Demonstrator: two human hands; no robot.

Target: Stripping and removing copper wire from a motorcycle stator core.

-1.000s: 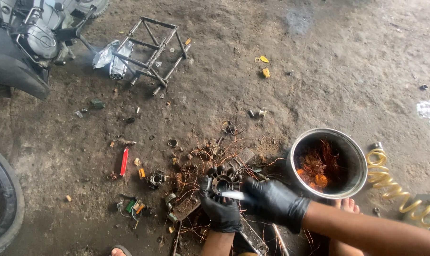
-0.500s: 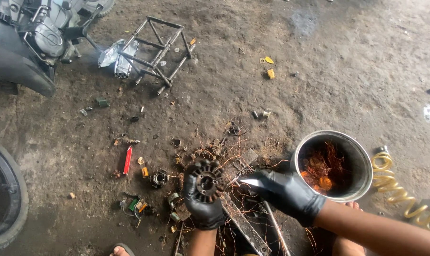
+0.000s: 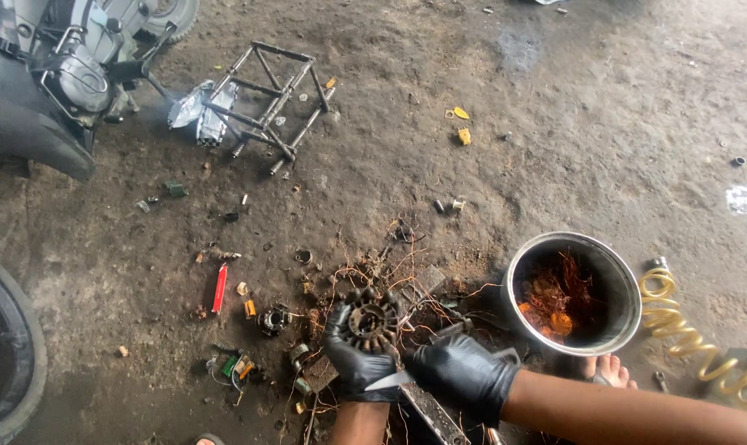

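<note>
Black-gloved left hand clasps a toothed metal stator; right hand grips a blade.

A motorcycle, metal frame and yellow coiled hose lie about.

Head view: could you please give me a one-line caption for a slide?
Black-gloved left hand grips a toothed round stator core while the right hand works a blade beside a metal pot of copper wire.

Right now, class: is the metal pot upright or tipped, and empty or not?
Upright and partly filled: the pot stands on the dirt with its round mouth facing up, and tangled copper wire lies inside.
</note>
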